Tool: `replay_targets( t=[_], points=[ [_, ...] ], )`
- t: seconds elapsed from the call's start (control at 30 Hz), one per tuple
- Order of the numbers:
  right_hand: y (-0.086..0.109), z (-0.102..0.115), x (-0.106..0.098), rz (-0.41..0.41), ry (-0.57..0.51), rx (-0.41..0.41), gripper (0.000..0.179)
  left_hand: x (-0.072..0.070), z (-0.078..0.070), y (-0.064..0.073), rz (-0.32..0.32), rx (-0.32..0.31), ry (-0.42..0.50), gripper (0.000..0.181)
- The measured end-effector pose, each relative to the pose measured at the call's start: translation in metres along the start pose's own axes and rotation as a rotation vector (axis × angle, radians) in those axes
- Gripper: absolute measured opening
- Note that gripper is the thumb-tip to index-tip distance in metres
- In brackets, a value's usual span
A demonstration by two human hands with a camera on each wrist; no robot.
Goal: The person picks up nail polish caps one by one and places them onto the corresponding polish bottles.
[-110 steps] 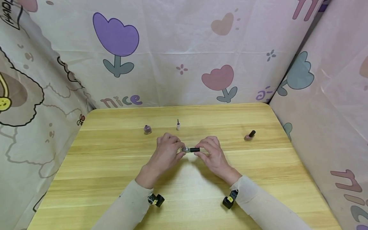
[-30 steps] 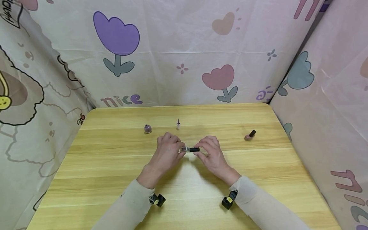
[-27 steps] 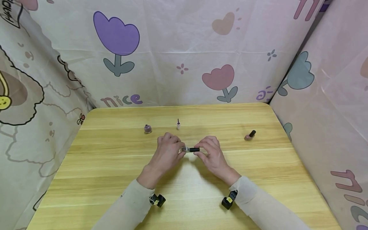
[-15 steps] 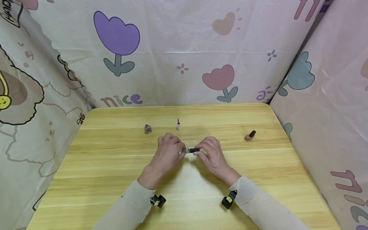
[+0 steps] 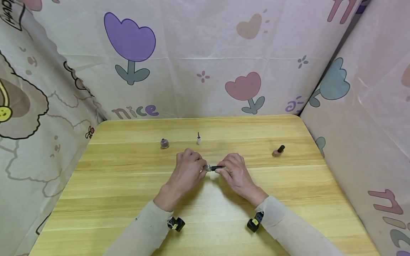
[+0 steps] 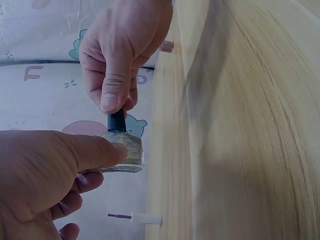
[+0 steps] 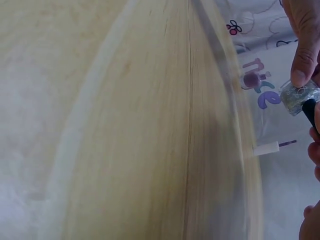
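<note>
Over the middle of the table, a clear glass nail polish bottle with glittery contents (image 6: 132,152) lies on its side in the air between my two hands. My left hand (image 5: 188,168) pinches its glass body between thumb and fingers. Its black cap (image 6: 117,121) points to the right, and my right hand (image 5: 236,173) pinches it, thumb along one side. The cap's lower end meets the bottle's neck. In the right wrist view only the left thumb (image 7: 305,62), the bottle, part of the cap and some fingertips show, at the right edge.
An uncapped purple nail polish bottle (image 5: 164,143) stands at the back left of the wooden table (image 5: 128,199). Right of it, a white cap (image 5: 199,140) stands with its dark brush upward. A pinkish nail polish bottle with black cap (image 5: 277,153) sits at the right. Patterned cloth surrounds the table.
The right fingers have shifted round the black cap and now cover more of its end. Bottle and cap have tipped and dropped very slightly. The other bottles have not moved.
</note>
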State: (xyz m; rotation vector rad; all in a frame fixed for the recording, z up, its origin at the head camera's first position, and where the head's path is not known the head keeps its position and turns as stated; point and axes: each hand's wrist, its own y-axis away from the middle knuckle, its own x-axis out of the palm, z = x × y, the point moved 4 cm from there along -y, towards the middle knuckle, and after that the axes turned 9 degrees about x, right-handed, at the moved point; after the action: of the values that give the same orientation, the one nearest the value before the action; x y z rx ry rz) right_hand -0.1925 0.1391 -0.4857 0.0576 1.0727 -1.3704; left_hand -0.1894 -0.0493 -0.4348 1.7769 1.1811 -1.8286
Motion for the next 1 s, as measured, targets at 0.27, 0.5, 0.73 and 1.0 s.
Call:
replay_targets(
  t=[0.27,0.5,0.73,1.0],
  points=[
    [-0.0001,0.0008,-0.0014,0.028,-0.012,0.002,0.028,-0.0022,0.0028,0.0003,0.033,-0.021,0.028,0.013],
    [-0.0009,0.0028,-0.0032,-0.026,-0.032,-0.048,0.025,-0.0051,0.0032,-0.0003,0.043,-0.025,0.085,0.015],
    [-0.0011,0.0039,-0.0040,-0.086,-0.003,-0.075,0.024,-0.0054,0.0028,-0.0006,-0.007,-0.006,0.103,0.014],
    [-0.0010,0.0054,-0.0035,-0.087,-0.019,-0.018,0.019,-0.0037,0.0002,-0.0022,-0.042,0.018,0.044,0.015]
  ],
)
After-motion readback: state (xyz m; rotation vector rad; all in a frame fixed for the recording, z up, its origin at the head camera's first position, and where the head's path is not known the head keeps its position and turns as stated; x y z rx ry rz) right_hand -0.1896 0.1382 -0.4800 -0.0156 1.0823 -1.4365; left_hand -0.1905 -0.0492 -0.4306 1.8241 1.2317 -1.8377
